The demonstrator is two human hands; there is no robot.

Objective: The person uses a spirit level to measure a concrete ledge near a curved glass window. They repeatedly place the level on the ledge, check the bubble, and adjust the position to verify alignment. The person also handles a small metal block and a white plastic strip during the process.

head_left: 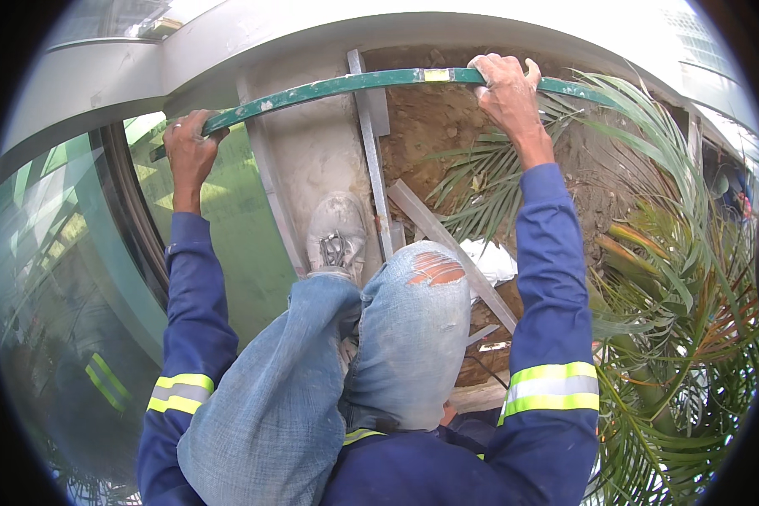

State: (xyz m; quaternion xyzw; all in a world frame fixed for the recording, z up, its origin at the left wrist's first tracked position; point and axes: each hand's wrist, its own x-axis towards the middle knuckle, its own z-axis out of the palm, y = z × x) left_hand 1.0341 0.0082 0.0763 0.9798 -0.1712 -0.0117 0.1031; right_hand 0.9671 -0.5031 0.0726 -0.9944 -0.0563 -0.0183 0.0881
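The long level (346,83) both hands grip looks like painted metal, green with chipped, scuffed paint and pale splatter on it. Jeans (413,337) are faded denim, soft and worn, ripped at the knee. Jacket sleeves (552,287) are matt blue cloth with shiny reflective bands. The shoe (337,232) is grubby, dusty fabric, probably canvas, hard to tell from here. Glass panel (67,278) on the left is smooth and glossy. Slim metal rails (371,143) look dull grey. The soil (434,126) is rough and crumbly, and the wall (316,152) is coarse plaster.
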